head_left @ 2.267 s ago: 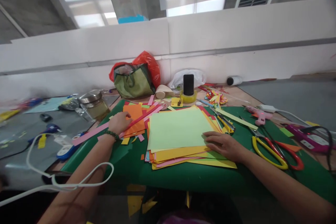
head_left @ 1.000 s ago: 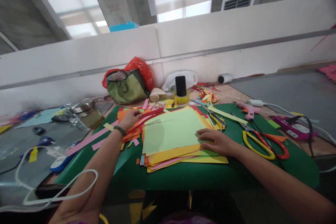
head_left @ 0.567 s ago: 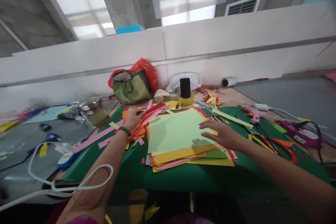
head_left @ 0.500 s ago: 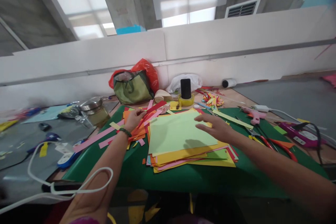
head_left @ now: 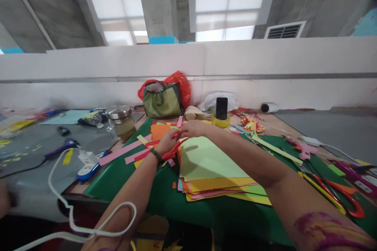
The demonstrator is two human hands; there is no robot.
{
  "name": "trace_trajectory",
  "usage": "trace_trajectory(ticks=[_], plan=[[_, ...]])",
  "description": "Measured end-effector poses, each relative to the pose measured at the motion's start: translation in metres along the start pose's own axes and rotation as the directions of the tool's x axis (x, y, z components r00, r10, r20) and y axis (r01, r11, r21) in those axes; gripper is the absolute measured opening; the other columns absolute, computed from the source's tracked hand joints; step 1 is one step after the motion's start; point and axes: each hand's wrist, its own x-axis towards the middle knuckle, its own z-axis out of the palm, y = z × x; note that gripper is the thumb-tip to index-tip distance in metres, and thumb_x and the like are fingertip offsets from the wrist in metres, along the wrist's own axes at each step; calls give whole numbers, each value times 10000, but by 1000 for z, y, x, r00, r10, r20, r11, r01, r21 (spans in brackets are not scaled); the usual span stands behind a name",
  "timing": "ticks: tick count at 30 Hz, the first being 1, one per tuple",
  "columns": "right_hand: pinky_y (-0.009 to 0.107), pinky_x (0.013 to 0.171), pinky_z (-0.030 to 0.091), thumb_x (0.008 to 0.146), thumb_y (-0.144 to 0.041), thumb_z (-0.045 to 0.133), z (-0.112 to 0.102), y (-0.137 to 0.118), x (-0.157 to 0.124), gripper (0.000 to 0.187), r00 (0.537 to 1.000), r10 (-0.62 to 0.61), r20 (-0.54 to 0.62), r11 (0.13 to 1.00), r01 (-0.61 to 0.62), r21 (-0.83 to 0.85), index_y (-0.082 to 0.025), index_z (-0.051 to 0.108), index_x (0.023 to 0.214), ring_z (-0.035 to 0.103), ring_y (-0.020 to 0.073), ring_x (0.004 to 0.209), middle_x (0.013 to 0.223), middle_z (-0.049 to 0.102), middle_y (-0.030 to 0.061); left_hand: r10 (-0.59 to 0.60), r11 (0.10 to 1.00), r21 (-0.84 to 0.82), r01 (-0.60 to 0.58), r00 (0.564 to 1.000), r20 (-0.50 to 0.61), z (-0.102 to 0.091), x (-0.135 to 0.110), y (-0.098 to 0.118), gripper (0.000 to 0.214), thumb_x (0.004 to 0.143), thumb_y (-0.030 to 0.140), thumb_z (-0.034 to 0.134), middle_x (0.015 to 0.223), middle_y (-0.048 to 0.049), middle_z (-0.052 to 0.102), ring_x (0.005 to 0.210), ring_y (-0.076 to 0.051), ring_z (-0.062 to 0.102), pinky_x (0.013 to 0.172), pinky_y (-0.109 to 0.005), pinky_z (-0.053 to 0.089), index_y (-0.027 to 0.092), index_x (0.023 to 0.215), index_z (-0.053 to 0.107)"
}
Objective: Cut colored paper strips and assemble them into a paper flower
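My two hands meet above the left edge of a stack of coloured paper (head_left: pixel 212 160) topped by a pale green sheet. My left hand (head_left: pixel 167 143), with a dark braided band at the wrist, is closed on red paper strips (head_left: pixel 173 150) that hang and curve beside it. My right hand (head_left: pixel 193 128) reaches across the stack, its bent fingers pinching the red paper at the left fingertips; the exact grip is partly hidden. Pink strips (head_left: pixel 125 152) and an orange sheet (head_left: pixel 159 132) lie around my left hand on the green mat (head_left: pixel 138 182).
Large red-handled scissors (head_left: pixel 355 210) and a pink glue gun (head_left: pixel 303 147) lie at the right. A phone (head_left: pixel 221 108) stands on a yellow tape roll (head_left: pixel 220 121). A glass jar (head_left: pixel 123 125), a blue power strip (head_left: pixel 88 172) and a white cable (head_left: pixel 72 219) are at the left.
My right hand has moved left from over the pale green sheet to meet my left hand. The red strip has been drawn in between both hands. The view has shifted.
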Motion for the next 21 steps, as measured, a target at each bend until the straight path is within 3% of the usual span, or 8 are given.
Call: trace_trajectory(ticks=[2,5,9,12,14,17,19,21], plan=[[262,625,441,855,-225,580,2,2,6,150,999,7,51,999,-9,51,-178,694,770,657,186,672,686,707,39,-2,1000,-8,2,1000,15,-1,-1,0,156,823,268,505,823,-45,670,779,-174,586,734,-286,475,179,773,622],[224,549,421,859,-221,540,1,9,-1,205,995,42,92,987,-56,154,-167,671,710,640,146,580,619,689,23,-15,1000,-9,15,1000,25,-5,-3,-3,182,829,283,502,701,-12,630,689,-155,554,663,-264,453,178,717,599],[214,533,443,827,-268,551,-6,36,-30,246,985,132,114,948,-159,275,-166,635,620,616,125,523,564,668,10,-56,998,-2,56,998,-15,-16,-2,-12,187,810,316,520,651,3,586,646,-148,515,636,-267,422,179,690,562],[218,498,425,809,-298,552,-9,66,-56,296,962,269,58,914,-273,301,-168,600,548,556,114,462,475,600,-9,-86,996,-9,85,994,-63,-27,0,-21,183,798,320,508,651,0,572,657,-154,514,663,-281,418,184,679,534],[222,478,399,797,-283,552,-7,85,-71,309,922,386,-24,885,-362,294,-168,582,511,523,113,440,433,554,-13,-100,995,-20,99,991,-91,-33,2,-25,183,790,323,503,643,-2,562,658,-159,516,672,-290,420,189,665,515],[245,504,401,792,-250,541,-1,108,-87,292,811,549,-202,825,-487,289,-166,601,519,543,141,475,424,535,1,-111,993,-48,106,987,-114,-37,3,-27,186,786,331,493,642,-3,555,662,-163,524,672,-294,432,196,659,494],[267,568,433,776,-235,568,3,115,-90,214,730,605,-318,794,-526,304,-163,650,591,599,178,580,505,595,26,-109,992,-69,102,988,-109,-36,3,-26,197,790,346,494,644,-1,557,670,-163,533,678,-293,444,197,662,491],[290,669,467,746,-239,630,7,112,-86,102,689,600,-407,800,-501,331,-171,706,754,640,214,755,706,684,52,-100,992,-89,92,991,-94,-33,2,-25,219,799,374,499,655,-2,571,683,-164,543,689,-292,454,196,672,501]])
